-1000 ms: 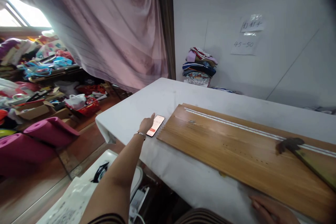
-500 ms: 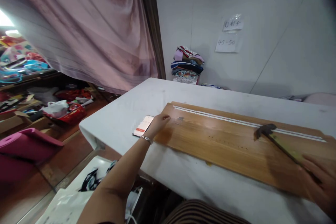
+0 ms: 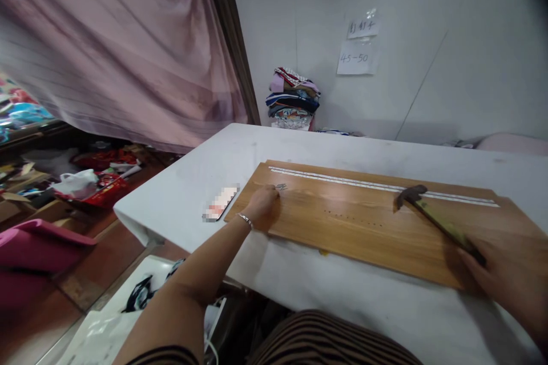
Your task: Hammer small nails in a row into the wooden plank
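On the table (image 3: 192, 194) the board (image 3: 363, 234) is lying flat. The right hand (image 3: 505, 274) is gripping the hammer (image 3: 436, 221), its head resting on the wood. The left hand (image 3: 263, 205) is curling beside the nails (image 3: 281, 186); whether it is pinching one, can't tell. This looks like nail-setting, and the next move calls for an upright nail held steady.

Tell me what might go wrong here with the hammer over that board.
1. The left hand rests on the board; a swing of the hammer gripped in the right hand could catch it if the two come close.
2. The phone lies on the table beside the board's end; jolts from blows might shift it.
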A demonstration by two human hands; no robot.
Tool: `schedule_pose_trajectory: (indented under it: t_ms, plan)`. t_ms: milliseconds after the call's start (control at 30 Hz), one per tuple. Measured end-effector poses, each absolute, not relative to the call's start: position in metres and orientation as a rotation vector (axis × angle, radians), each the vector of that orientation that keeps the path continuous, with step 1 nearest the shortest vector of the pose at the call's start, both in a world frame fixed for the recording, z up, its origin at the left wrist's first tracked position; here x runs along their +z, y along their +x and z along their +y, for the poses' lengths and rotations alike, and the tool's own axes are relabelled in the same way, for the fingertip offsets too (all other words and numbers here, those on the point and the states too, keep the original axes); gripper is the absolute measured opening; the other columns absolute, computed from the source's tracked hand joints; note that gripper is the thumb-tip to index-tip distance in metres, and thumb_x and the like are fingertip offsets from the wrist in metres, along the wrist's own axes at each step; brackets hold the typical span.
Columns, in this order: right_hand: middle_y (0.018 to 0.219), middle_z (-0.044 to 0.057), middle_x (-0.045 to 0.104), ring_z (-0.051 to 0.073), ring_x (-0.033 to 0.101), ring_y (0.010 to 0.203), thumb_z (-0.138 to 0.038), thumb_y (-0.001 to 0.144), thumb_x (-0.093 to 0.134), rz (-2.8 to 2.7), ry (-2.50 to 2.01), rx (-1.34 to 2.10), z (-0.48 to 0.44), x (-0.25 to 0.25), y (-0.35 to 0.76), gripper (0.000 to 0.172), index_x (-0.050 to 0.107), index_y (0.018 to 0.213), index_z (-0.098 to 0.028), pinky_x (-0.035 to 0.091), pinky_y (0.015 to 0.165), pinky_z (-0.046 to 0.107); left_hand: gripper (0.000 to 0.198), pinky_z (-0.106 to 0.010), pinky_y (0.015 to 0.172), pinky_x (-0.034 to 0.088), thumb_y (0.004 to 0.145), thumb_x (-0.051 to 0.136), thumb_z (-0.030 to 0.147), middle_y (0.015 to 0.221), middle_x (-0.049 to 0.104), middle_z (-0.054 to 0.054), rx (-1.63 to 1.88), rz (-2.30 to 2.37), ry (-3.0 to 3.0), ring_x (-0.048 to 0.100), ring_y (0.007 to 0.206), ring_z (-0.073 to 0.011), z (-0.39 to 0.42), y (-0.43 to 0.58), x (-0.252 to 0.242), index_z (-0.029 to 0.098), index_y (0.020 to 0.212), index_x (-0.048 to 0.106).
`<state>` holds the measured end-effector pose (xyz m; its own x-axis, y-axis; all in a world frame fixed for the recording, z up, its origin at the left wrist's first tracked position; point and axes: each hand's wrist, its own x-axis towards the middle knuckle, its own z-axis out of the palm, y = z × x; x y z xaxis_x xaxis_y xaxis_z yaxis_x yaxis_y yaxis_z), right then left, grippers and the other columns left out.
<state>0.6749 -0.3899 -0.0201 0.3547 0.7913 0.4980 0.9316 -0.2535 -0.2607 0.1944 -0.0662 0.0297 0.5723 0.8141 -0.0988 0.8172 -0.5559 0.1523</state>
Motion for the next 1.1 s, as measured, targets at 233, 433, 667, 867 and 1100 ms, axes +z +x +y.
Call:
schedule_pose_trajectory:
  t_ms: [233,433,667,867,1100]
  plan:
    - [0.085,0.019,0.075,0.023,0.072,0.070,-0.049,0.095,0.046,-1.640,-2.329,-0.320,-0.378,-0.023,0.684,0.051,0.076,0.101,-0.009,0.048,0.064,0.033,0.026,-0.041,0.097,0.047,0.090,0.046,0.010,0.108,0.071,-0.022,-0.153,1.363,2.637,0.066,0.109,-0.0328,-0.059,0.206,0.040,0.012,0.096,0.072]
    - [0.082,0.016,0.076,0.021,0.072,0.064,-0.048,0.096,0.041,-1.615,-2.390,-0.179,-0.368,-0.009,0.679,0.053,0.075,0.101,-0.008,0.045,0.056,0.029,0.027,-0.040,0.092,0.049,0.090,0.044,0.011,0.108,0.072,-0.021,-0.279,1.435,2.660,0.067,0.105,-0.0329,-0.058,0.214,0.046,0.013,0.094,0.071]
    - [0.088,0.013,0.078,0.029,0.073,0.078,-0.042,0.076,0.067,-1.498,-2.344,0.329,-0.359,0.004,0.658,0.033,0.073,0.095,-0.016,0.053,0.067,0.034,0.024,-0.033,0.083,0.049,0.082,0.049,0.010,0.103,0.074,-0.017,-0.265,1.508,2.576,0.069,0.096,-0.0279,-0.061,0.217,0.050,0.014,0.094,0.070]
    - [0.078,0.007,0.075,0.027,0.069,0.071,-0.035,0.069,0.064,-1.091,-2.192,0.642,-0.369,0.011,0.631,0.035,0.068,0.100,-0.018,0.052,0.064,0.035,0.028,-0.031,0.078,0.047,0.080,0.051,0.009,0.105,0.074,-0.016,-0.157,1.573,2.487,0.069,0.093,-0.0263,-0.065,0.217,0.047,0.013,0.101,0.069]
    - [0.051,-0.005,0.051,0.010,0.042,0.038,-0.047,0.074,0.071,-0.676,-1.540,1.113,-0.397,0.025,0.587,0.031,0.062,0.088,-0.021,0.034,0.036,0.024,0.013,-0.029,0.076,0.049,0.075,0.059,0.020,0.084,0.074,-0.005,0.448,1.288,2.121,0.066,0.080,-0.0193,-0.090,0.246,0.020,0.016,0.082,0.070]
